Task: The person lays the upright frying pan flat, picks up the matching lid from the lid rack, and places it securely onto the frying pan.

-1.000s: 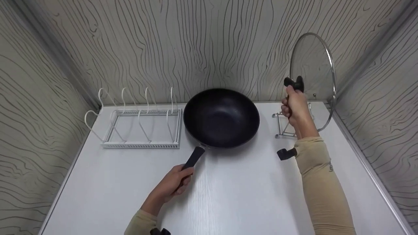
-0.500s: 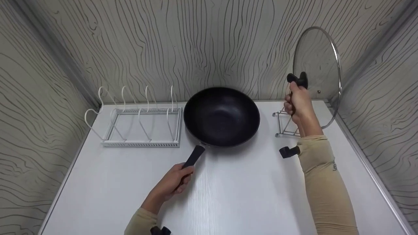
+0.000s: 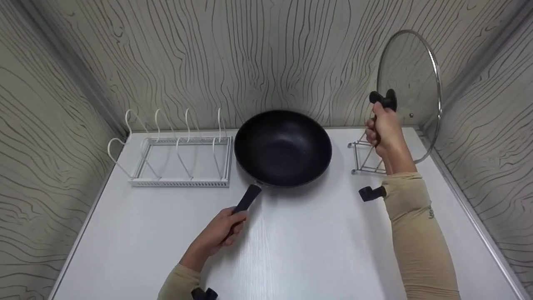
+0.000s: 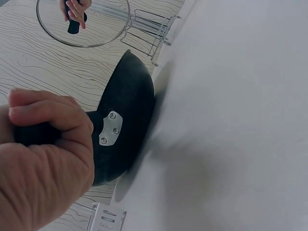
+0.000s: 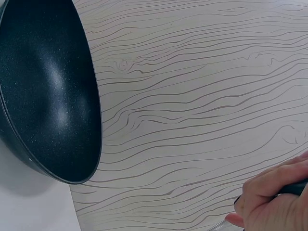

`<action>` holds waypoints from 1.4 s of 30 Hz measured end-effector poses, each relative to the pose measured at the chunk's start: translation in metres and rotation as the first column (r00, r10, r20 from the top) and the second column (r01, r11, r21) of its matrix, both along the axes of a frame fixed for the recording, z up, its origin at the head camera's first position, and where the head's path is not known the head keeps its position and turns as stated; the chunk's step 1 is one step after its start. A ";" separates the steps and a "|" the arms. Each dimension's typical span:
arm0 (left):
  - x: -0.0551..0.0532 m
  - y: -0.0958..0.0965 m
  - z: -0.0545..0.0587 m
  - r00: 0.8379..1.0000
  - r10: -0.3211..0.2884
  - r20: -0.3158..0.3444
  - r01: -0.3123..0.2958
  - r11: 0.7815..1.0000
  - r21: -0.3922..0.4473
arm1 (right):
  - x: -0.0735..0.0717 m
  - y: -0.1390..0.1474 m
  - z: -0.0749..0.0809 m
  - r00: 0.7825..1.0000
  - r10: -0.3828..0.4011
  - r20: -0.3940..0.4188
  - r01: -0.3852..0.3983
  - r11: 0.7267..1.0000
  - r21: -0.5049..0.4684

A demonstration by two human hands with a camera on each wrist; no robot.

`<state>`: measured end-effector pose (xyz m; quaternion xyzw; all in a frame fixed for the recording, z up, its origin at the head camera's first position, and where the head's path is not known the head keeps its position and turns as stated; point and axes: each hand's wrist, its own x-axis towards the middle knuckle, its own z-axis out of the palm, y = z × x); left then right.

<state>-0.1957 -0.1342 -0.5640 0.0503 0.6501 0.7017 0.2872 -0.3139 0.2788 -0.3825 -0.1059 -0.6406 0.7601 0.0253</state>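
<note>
Nearest the front of the table [image 3: 300,237], grips the handle [image 3: 247,199] in the left hand [image 3: 222,229], with fingers curled round it. Just beyond, has the pan [image 3: 283,150] near the middle of the table's back edge, hollow upward; cannot tell whether flat down or slightly raised. Could tip the pan by bearing down on so long a lever, or knock its far rim on the back wall [image 3: 266,54] by pushing forward. Could also clip the rack [image 3: 179,183], just beside the pan toward the table's back left corner, by swinging the handle sideways. Toward the back right corner, by the stand [image 3: 367,157], holds the knob [image 3: 384,99] of the lid [image 3: 410,62] in the right hand [image 3: 385,125], again with curled fingers. Has the glass on edge there; cannot tell whether resting in the stand or clear of it. Could lose the lid to a twist about the knob, likely from a slack grip and weight well out from the fingers. Could chip it on the stand or right wall [image 3: 499,125] through misjudging its rim, with attention split between both hands.
</note>
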 end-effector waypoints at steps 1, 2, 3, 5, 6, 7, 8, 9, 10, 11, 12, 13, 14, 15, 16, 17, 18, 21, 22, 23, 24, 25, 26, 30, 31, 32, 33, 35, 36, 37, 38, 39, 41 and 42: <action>0.000 0.000 0.000 1.000 0.002 0.001 -0.002 1.000 -0.003 | 0.000 0.000 0.001 1.000 0.000 -0.003 0.000 1.000 0.001; 0.000 0.000 0.001 1.000 0.005 0.003 -0.005 1.000 -0.006 | 0.000 0.001 0.002 1.000 0.002 -0.005 -0.002 1.000 -0.003; 0.001 0.000 0.001 1.000 0.006 0.004 -0.006 1.000 -0.008 | 0.001 0.001 0.003 1.000 0.002 -0.004 -0.002 1.000 -0.009; 0.001 0.000 0.001 1.000 0.007 0.005 -0.007 1.000 -0.012 | 0.001 0.002 0.004 1.000 0.001 -0.002 -0.001 0.999 -0.032; 0.001 0.000 0.001 1.000 0.009 0.006 -0.008 1.000 -0.012 | 0.002 0.002 0.004 1.000 0.001 0.000 -0.001 0.999 -0.046; 0.001 0.000 0.002 1.000 0.010 0.006 -0.010 1.000 -0.012 | 0.002 0.002 0.004 1.000 0.002 0.001 -0.002 0.998 -0.058; 0.001 0.000 0.001 1.000 0.009 0.006 -0.009 1.000 -0.010 | 0.002 0.002 0.004 1.000 0.003 0.001 -0.003 0.998 -0.068; 0.001 0.000 0.001 1.000 0.009 0.007 -0.009 1.000 -0.009 | 0.003 0.003 0.004 1.000 0.003 0.000 -0.003 0.997 -0.074; 0.002 0.000 0.001 1.000 0.009 0.008 -0.009 1.000 -0.009 | 0.003 0.003 0.004 1.000 0.006 -0.004 -0.006 0.997 -0.080; 0.002 0.000 0.001 1.000 0.009 0.010 -0.009 1.000 -0.007 | 0.003 0.002 0.004 1.000 0.009 -0.008 -0.010 0.996 -0.085; 0.002 0.000 0.001 1.000 0.010 0.012 -0.010 1.000 -0.006 | 0.004 0.002 0.004 1.000 0.012 -0.013 -0.014 0.996 -0.088; 0.002 0.000 0.001 1.000 0.010 0.014 -0.010 1.000 -0.005 | 0.004 0.002 0.004 1.000 0.016 -0.019 -0.018 0.996 -0.090; 0.002 0.000 0.001 1.000 0.010 0.017 -0.010 1.000 -0.003 | 0.004 0.002 0.004 0.999 0.022 -0.023 -0.024 0.995 -0.094; 0.002 0.000 0.001 1.000 0.010 0.018 -0.010 1.000 -0.002 | 0.004 0.002 0.004 0.999 0.027 -0.028 -0.029 0.995 -0.096; 0.002 -0.001 0.001 1.000 0.010 0.019 -0.010 1.000 -0.001 | 0.004 0.002 0.004 0.999 0.032 -0.032 -0.036 0.994 -0.102; 0.002 -0.001 0.001 1.000 0.009 0.019 -0.009 1.000 0.001 | 0.005 0.002 0.004 0.999 0.038 -0.036 -0.041 0.993 -0.110; 0.002 -0.001 0.001 1.000 0.009 0.018 -0.009 1.000 0.002 | 0.005 0.002 0.005 0.998 0.041 -0.039 -0.045 0.992 -0.117; 0.002 -0.001 0.001 1.000 0.006 0.016 -0.006 1.000 0.007 | 0.006 0.002 0.004 0.998 0.046 -0.041 -0.052 0.989 -0.141; 0.002 -0.001 0.001 1.000 0.006 0.016 -0.006 1.000 0.008 | 0.006 0.002 0.004 0.998 0.046 -0.039 -0.052 0.988 -0.148; 0.002 -0.001 0.001 1.000 0.005 0.015 -0.005 1.000 0.010 | 0.006 0.002 0.004 0.998 0.044 -0.037 -0.049 0.987 -0.154; 0.002 -0.001 0.001 1.000 0.005 0.016 -0.005 1.000 0.012 | 0.006 0.001 0.004 0.998 0.042 -0.036 -0.047 0.986 -0.157; 0.002 -0.001 0.001 1.000 0.006 0.017 -0.006 1.000 0.013 | 0.006 0.002 0.004 0.999 0.041 -0.033 -0.046 0.986 -0.162; 0.002 -0.001 0.001 1.000 0.006 0.018 -0.006 1.000 0.014 | 0.006 0.002 0.004 0.999 0.041 -0.031 -0.046 0.985 -0.166; 0.002 0.000 0.001 1.000 0.006 0.019 -0.006 1.000 0.013 | 0.007 0.002 0.006 0.999 0.043 -0.027 -0.048 0.982 -0.181; 0.002 0.000 0.001 1.000 0.006 0.018 -0.007 1.000 0.012 | 0.007 0.002 0.007 0.999 0.044 -0.027 -0.048 0.982 -0.185; 0.002 0.000 0.001 1.000 0.007 0.018 -0.007 1.000 0.012 | 0.007 0.002 0.008 0.999 0.043 -0.024 -0.047 0.980 -0.193; 0.002 0.000 0.001 1.000 0.008 0.018 -0.008 1.000 0.012 | 0.007 0.002 0.009 0.999 0.042 -0.020 -0.045 0.978 -0.204; 0.002 0.000 0.001 1.000 0.008 0.015 -0.009 1.000 0.012 | 0.008 0.002 0.011 0.999 0.040 -0.010 -0.041 0.973 -0.229; 0.002 0.000 0.001 1.000 0.009 0.015 -0.009 1.000 0.012 | 0.008 0.002 0.012 0.999 0.038 -0.004 -0.038 0.969 -0.245; 0.002 0.000 0.001 1.000 0.010 0.014 -0.011 1.000 0.011 | 0.008 0.001 0.012 0.999 0.038 0.001 -0.036 0.965 -0.259; 0.002 0.000 0.002 1.000 0.010 0.014 -0.010 1.000 0.012 | 0.008 0.001 0.013 0.999 0.037 0.007 -0.034 0.962 -0.270; 0.002 0.000 0.002 1.000 0.010 0.013 -0.010 1.000 0.012 | 0.008 0.000 0.013 0.999 0.038 0.011 -0.034 0.960 -0.276; 0.002 0.000 0.002 1.000 0.009 0.014 -0.009 1.000 0.013 | 0.008 0.000 0.014 0.999 0.038 0.014 -0.033 0.959 -0.282; 0.003 -0.001 0.003 1.000 0.008 0.015 -0.008 1.000 0.016 | 0.008 0.000 0.015 0.999 0.038 0.015 -0.032 0.958 -0.284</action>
